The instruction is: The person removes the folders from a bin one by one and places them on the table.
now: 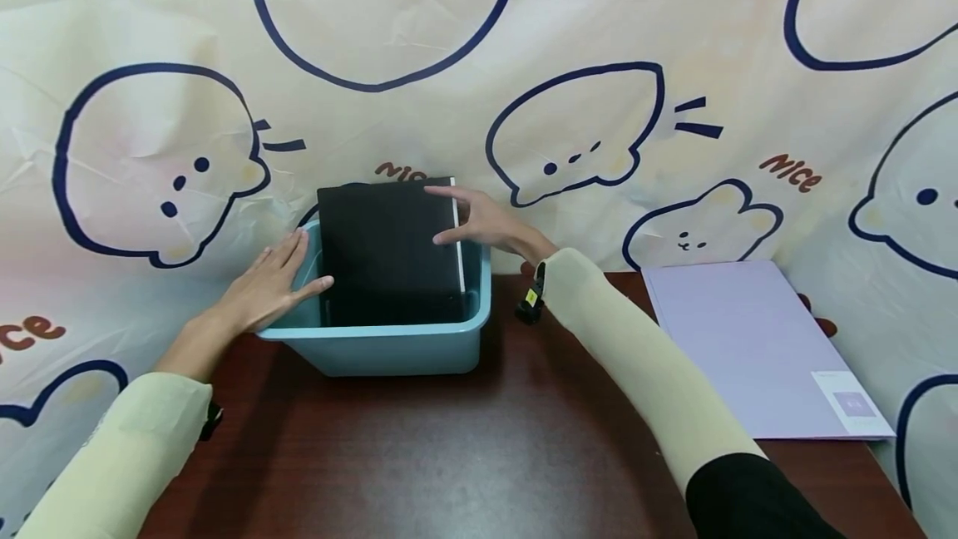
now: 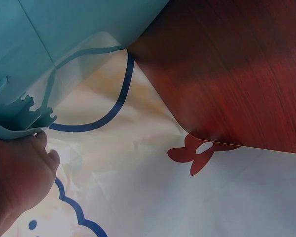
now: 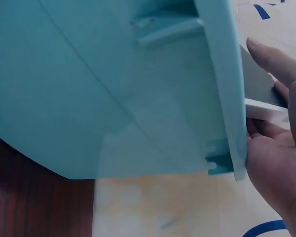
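Note:
A black book with a white page edge stands in a light blue plastic bin, rising above its rim. My right hand holds the book at its upper right edge. Thumb and forefinger lie over the dark front; in the right wrist view other fingers are behind the white edge. My left hand rests on the bin's left rim with fingers straight and thumb stretched toward the book's left edge. From the left wrist, that hand shows right at the rim, its fingers partly hidden.
On the right side of the brown wooden table lies a flat lilac folder with a white label. A cream cloth printed with cartoon outlines hangs close behind the bin and along both sides.

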`<state>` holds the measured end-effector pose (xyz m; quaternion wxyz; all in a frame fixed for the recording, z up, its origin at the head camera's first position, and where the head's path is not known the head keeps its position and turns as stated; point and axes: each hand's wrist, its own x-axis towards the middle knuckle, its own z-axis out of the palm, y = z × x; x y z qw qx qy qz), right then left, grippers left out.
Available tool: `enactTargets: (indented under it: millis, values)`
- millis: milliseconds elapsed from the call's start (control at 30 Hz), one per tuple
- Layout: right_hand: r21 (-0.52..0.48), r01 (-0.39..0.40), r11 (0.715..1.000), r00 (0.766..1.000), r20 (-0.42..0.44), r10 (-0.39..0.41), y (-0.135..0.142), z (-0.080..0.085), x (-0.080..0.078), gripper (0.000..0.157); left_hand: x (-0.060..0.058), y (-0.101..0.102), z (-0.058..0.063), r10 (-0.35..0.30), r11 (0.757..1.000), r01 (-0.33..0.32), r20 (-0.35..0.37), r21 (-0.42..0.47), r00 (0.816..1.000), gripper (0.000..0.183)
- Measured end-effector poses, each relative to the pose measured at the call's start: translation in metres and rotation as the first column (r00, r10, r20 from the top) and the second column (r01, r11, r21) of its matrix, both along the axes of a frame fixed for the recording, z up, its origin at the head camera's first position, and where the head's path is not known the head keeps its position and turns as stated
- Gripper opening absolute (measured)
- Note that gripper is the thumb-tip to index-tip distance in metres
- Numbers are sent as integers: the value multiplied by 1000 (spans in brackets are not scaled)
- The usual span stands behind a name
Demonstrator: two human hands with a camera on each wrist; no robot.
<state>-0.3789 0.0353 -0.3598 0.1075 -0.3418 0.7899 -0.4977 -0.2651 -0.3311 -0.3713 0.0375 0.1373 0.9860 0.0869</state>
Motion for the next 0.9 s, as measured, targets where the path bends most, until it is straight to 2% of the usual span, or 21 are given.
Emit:
enactTargets:
  millis: [233,467,900]
  values:
    - [41,20,999,998,-56,-18,-8,0,2,83,1,0,1,0,1000,0,-3,2,1000,96]
    - [25,24,999,996,-84,-22,-11,-3,1,87,-1,-1,1,0,1000,-1,8,9,1000,96]
    - [9,157,988,980,-124,-155,-12,-7,5,86,-1,-1,0,-6,1000,6,-2,0,1000,96]
